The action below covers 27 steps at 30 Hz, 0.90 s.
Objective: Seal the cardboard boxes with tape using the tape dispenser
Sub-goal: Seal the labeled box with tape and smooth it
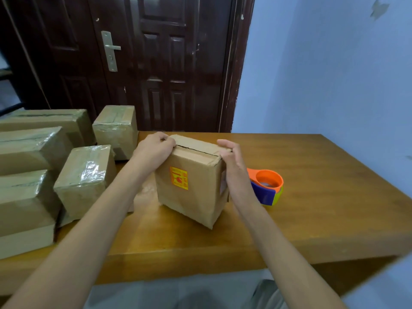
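lap: grey cloth at the bottom edge, under the near rim of the worktop (312, 224).
arms: both bare forearms reach forward over the worktop to the box (191, 186).
box: brown cardboard, standing mid-worktop, turned corner-on to the person; top flaps down with a dark slit open between them; orange-yellow sticker (179, 177) on the near face.
left hand (156, 148): on the box's top left corner, fingers curled over the flap edge, gripping it.
right hand (231, 166): flat against the box's right side, fingers fairly straight, tips reaching the top right edge.
dispenser (267, 186): orange, blue and yellow, lying on the worktop just right of the box, partly behind the right hand; nobody holds it.
taped boxes (84, 179): several, wrapped in shiny clear tape, grouped at the left of the worktop.
door (156, 63): dark wood, with a metal handle (110, 50), behind the worktop.
wall (334, 74): pale blue, to the right.
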Each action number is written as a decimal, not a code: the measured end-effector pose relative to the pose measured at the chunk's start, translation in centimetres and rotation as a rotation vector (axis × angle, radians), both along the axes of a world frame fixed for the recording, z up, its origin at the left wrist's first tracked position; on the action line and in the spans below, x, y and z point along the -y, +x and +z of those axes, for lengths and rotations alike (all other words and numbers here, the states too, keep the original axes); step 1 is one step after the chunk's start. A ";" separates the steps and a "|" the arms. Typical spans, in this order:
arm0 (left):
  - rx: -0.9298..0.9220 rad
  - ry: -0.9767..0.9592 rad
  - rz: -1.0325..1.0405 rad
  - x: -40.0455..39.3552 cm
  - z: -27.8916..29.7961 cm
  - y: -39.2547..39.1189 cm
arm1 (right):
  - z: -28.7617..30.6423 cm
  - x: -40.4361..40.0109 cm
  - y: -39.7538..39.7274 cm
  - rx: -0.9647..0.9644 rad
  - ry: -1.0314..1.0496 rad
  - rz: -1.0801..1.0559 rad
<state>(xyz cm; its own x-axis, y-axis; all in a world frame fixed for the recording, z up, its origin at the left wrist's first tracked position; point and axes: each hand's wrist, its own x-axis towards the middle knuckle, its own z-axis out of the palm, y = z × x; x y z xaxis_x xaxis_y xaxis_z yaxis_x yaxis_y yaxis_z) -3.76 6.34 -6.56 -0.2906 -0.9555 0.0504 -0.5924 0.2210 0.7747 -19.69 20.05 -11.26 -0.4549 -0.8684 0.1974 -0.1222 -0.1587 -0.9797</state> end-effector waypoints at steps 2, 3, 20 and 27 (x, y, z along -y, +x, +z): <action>0.033 0.022 -0.043 -1.3 0.1 0.5 | 0.2 0.3 -0.9 0.075 0.016 0.016; 0.049 0.034 -0.070 -2.0 0.2 0.7 | 0.2 0.4 -1.6 0.101 0.015 0.021; -0.411 -0.049 -0.273 -2.6 -5.3 1.6 | -0.4 2.0 -4.0 0.075 0.133 0.055; -0.475 0.654 -0.306 2.0 -0.8 2.7 | 3.5 2.2 -4.2 -0.171 0.093 0.099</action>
